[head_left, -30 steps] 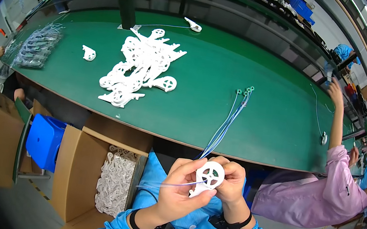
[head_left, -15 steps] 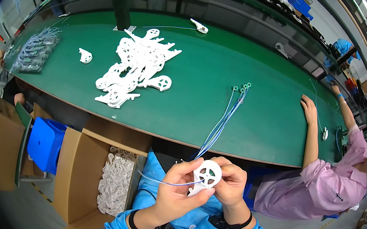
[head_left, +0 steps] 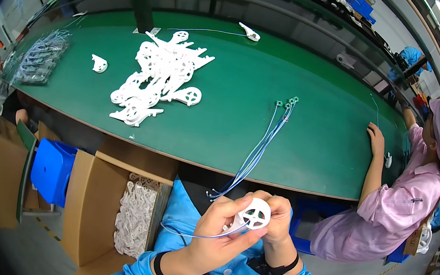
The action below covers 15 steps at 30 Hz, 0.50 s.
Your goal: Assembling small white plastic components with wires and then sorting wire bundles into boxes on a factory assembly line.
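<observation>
Between my two hands, in front of my chest, is a white plastic housing (head_left: 258, 211) with a round, spoked end. A bit of green shows through its openings, and a thin blue-and-white wire (head_left: 201, 236) runs from it to the left across my fingers. My left hand (head_left: 221, 232) pinches the housing from the left, thumb below the round end. The fingers of my right hand (head_left: 278, 220) close on its right edge; their tips are partly hidden behind it. Just beyond my hands, several wires with small green boards (head_left: 259, 148) lie on the green table (head_left: 225, 94), ends hanging over its edge.
A heap of white housings (head_left: 164, 72) lies left of centre, with a single housing (head_left: 98, 63) beside it. A wired housing (head_left: 250, 32) rests near the back. Below left stands a cardboard box (head_left: 77, 208) of white parts. At right sits a co-worker in pink (head_left: 387, 215).
The housing in my hands has turned a little and shifted slightly right and down. My view has moved slightly. The co-worker at right has leaned back, farther into view.
</observation>
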Tool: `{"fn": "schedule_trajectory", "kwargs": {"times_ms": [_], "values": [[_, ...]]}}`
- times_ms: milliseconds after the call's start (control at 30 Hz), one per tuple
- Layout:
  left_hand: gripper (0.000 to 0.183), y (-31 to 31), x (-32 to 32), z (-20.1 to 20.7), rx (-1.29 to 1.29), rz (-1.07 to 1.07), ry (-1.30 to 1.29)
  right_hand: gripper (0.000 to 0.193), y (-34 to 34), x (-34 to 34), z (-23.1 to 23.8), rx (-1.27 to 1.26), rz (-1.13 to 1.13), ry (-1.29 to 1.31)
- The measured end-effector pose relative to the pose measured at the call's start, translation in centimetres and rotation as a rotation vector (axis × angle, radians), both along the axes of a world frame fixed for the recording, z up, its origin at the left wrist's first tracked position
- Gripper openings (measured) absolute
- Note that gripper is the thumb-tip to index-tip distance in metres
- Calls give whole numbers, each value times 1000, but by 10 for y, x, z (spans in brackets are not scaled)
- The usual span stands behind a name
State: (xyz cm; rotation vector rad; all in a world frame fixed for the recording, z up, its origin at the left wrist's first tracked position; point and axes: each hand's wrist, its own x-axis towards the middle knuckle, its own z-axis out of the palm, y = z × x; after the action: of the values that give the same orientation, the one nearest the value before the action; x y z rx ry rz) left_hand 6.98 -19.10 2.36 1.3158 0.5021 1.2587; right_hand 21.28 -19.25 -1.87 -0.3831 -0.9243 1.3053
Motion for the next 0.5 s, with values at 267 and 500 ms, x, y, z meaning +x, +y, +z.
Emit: {"fn": "schedule_trajectory", "kwargs": {"times_ms": [267,500], "values": [[62,-8,-1,-3,-11,91,116,12,-2,-3,-4,-92,20,71],[63,-5,-1,-4,-32,61,126,8,4,-6,-5,-11,-5,94]]}}
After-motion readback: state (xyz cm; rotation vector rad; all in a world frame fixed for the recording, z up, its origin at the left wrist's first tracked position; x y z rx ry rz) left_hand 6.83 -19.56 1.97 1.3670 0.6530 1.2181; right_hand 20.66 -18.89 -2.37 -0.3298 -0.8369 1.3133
